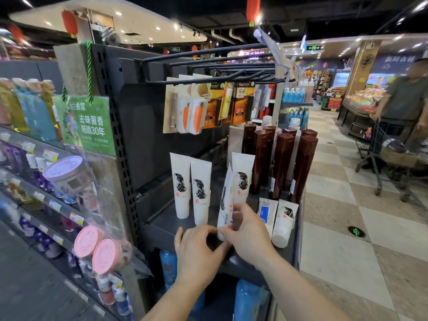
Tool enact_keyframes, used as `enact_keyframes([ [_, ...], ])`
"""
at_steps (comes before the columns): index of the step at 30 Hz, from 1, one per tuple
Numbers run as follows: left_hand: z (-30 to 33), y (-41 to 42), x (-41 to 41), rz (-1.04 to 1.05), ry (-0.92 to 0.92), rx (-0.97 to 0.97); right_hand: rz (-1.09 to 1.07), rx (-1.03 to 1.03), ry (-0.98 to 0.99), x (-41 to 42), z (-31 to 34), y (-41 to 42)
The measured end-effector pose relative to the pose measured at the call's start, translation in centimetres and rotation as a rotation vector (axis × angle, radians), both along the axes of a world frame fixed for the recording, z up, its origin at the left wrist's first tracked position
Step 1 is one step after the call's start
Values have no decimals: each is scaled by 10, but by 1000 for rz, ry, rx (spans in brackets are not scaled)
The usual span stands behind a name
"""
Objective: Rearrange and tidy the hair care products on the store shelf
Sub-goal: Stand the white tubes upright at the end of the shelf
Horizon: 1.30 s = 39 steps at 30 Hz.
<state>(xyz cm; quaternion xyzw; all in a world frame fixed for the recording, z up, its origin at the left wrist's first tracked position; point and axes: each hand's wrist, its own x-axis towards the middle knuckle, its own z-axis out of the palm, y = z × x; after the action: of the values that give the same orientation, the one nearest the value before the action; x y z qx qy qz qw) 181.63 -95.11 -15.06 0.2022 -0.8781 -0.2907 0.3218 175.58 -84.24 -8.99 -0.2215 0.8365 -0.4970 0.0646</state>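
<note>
White plastic fills my hands: my right hand (246, 230) pinches a tilted tube (225, 205) low in the frame's centre, on the dark shelf (166, 222). My left hand (196, 249) curls beside its cap; I can't tell if it touches. Two tubes (188, 186) stand upright to the left, two more (278, 218) lean lower right, brown bottles (281, 163) behind.

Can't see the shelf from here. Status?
Right hand grips turned white tube; left hand at its base. Two short tubes lean right. Brown bottles behind.
</note>
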Motion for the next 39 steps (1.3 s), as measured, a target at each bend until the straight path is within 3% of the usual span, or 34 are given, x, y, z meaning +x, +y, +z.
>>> enact_keyframes([
  [8,12,-5,-10,-9,-90,-90,57,-14,-36,-7,0,-5],
  [18,12,3,-23,136,-51,-27,-7,62,6,-15,-5,-9],
  [25,11,2,-25,128,-59,-8,26,88,9,-23,-4,-7],
  [34,16,4,-19,101,-70,-2,143,-48,23,-27,-1,0],
  [39,17,7,-18,135,-61,-25,-42,-205,109,-56,19,20],
])
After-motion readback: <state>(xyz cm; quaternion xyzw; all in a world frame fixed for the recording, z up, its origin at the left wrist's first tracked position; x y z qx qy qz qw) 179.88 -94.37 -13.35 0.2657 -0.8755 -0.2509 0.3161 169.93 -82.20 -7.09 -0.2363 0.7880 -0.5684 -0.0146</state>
